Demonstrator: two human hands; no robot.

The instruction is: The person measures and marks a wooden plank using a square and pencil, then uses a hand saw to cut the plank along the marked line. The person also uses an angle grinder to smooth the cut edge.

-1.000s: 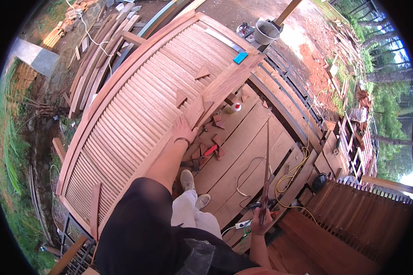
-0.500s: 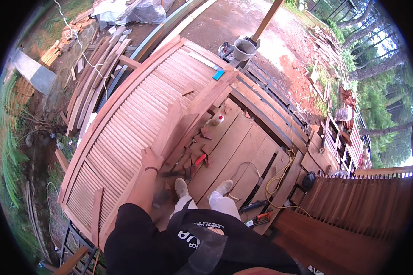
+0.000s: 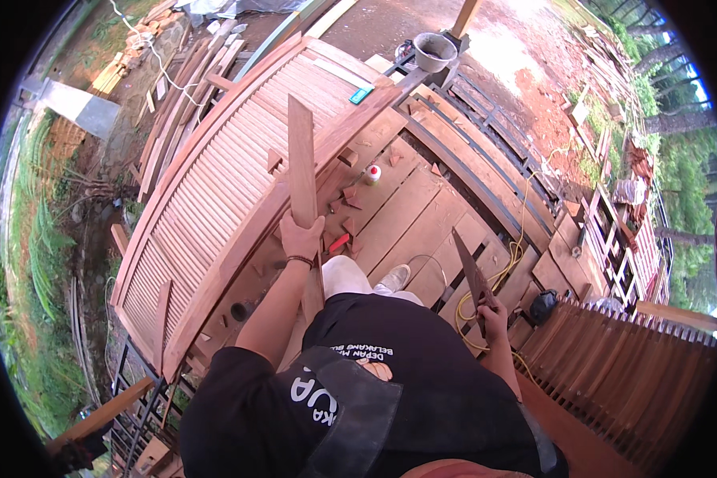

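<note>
My left hand [image 3: 301, 236] is closed around a reddish-brown wooden board [image 3: 301, 151], which it holds raised beside the near rail of a slatted wooden panel [image 3: 223, 163]. The board's lower end passes behind my wrist toward my legs. On my right side, my right hand [image 3: 494, 317] grips a handsaw [image 3: 473, 272] with a dark, tapered blade pointing up and away. A tool with a teal handle [image 3: 360, 95] lies on the panel's far end. A small wood block [image 3: 275, 161] rests on the slats.
Wood offcuts [image 3: 350, 197], a white bottle with a red cap [image 3: 372, 174] and a red-handled tool [image 3: 339, 244] lie on the plank floor [image 3: 410, 215]. A yellow cord [image 3: 511, 263] runs across the right side. A grey bucket [image 3: 434, 52] stands beyond; stacked slatted wood [image 3: 613, 366] is at right.
My left hand has lifted the board off the panel's near rail and tilted it upright. My right hand has come into view holding the handsaw. The view has shifted slightly.
</note>
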